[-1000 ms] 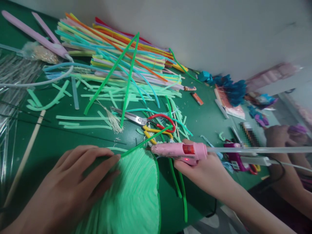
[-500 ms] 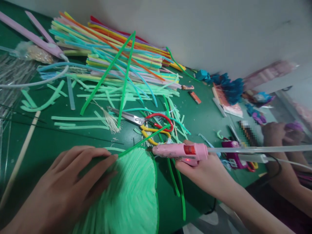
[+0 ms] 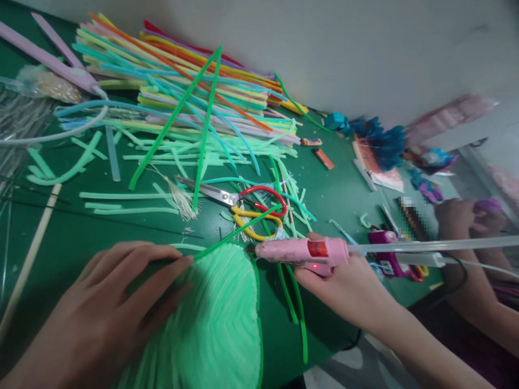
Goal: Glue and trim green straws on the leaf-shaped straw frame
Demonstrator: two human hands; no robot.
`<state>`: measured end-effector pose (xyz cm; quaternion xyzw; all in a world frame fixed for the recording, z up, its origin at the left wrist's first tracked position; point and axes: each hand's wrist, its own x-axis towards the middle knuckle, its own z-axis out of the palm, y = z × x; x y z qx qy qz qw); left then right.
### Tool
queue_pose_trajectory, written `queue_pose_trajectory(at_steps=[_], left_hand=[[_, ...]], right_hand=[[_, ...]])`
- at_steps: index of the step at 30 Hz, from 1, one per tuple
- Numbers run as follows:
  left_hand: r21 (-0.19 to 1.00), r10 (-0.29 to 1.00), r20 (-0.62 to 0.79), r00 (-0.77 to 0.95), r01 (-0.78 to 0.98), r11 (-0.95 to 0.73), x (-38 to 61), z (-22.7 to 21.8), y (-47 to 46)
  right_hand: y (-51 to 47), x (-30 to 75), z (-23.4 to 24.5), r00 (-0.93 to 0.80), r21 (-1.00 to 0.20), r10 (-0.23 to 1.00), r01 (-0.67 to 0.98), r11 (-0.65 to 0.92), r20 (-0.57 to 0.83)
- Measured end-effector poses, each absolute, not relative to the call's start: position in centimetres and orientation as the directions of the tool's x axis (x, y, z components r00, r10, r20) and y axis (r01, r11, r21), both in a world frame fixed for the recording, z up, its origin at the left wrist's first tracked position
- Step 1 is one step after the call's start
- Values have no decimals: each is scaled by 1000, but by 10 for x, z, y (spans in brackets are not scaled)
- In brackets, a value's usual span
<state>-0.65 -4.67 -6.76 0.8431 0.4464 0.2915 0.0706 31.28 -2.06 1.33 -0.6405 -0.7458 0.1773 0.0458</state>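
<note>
A light green, leaf-shaped piece (image 3: 219, 319) made of pipe cleaners lies in front of me, with a darker green edging along its right side. My left hand (image 3: 113, 308) is at its upper left edge, fingertips closed on a dark green pipe cleaner (image 3: 243, 226). That strip's free end sticks out up and to the right, over the scissors. My right hand (image 3: 352, 294) grips a pink hot glue gun (image 3: 294, 252) with a red light on. The gun's dark nozzle is at the leaf's upper right edge, and a long clear glue stick runs out of its back.
Scissors (image 3: 221, 195) with red and yellow handles lie just beyond the leaf. Pipe cleaner bundles (image 3: 170, 70) and light green cut pieces (image 3: 130, 196) cover the table's far side. A wooden stick (image 3: 36, 254) lies at left. Another person's hands (image 3: 456, 221) are at right.
The view has shifted slightly, so things on the table appear a little further left. Both hands keep their holds, and the glue gun's nozzle stays by the leaf's upper right edge.
</note>
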Motion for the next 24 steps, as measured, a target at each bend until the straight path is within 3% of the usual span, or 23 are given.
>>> queue_pose_trajectory(at_steps=[9,24], left_hand=[[364,786,416,458,708,-605,-10,-69,-47],[352,782,415,465,710,-610,-11,-69,-46]], right_hand=[[-20,309,20,-157,-369,971,926,82,-179],[-23,313,13,-173,-342,978,931,125,-114]])
